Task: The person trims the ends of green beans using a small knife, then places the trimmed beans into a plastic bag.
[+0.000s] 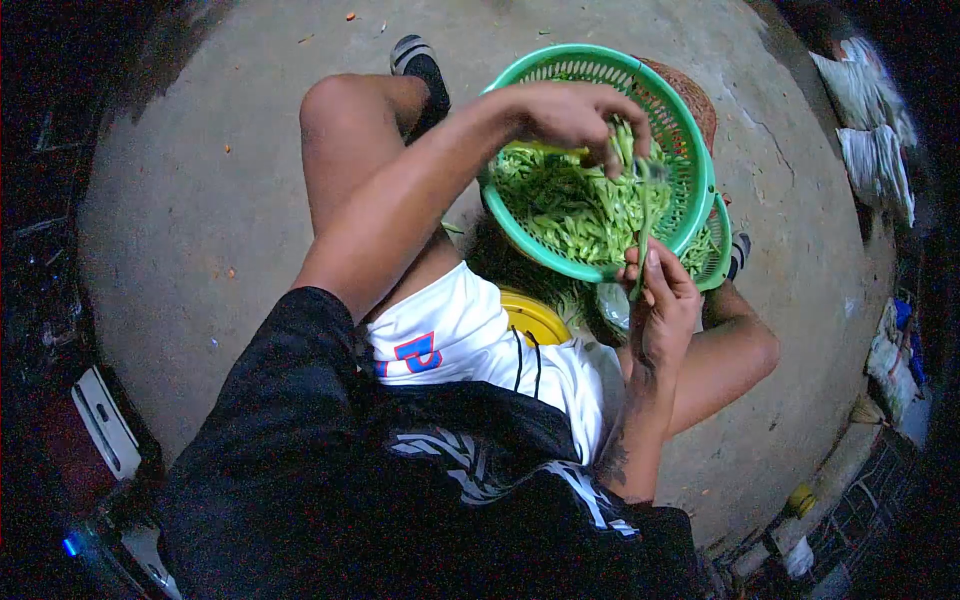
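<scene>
My left hand (585, 118) reaches over a green plastic basket (697, 215), its fingers closed around a small yellow-handled tool (560, 150). A shiny metal part shows beyond my fingers, against a long green bean pod (646, 212); the tool's exact kind is hard to make out. My right hand (662, 295) pinches the lower end of that pod, upright at the basket's near rim. Inside the basket lies a heap of thin green slices (575, 215), partly hidden under my left hand.
Below the first basket's right side, a second green basket (720, 250) holds more green pieces. A yellow round stool or lid (535, 318) shows between my legs. Behind the baskets is a brown woven container (690, 95). Pale sacks (875, 170) lie at the right on the concrete floor (200, 200).
</scene>
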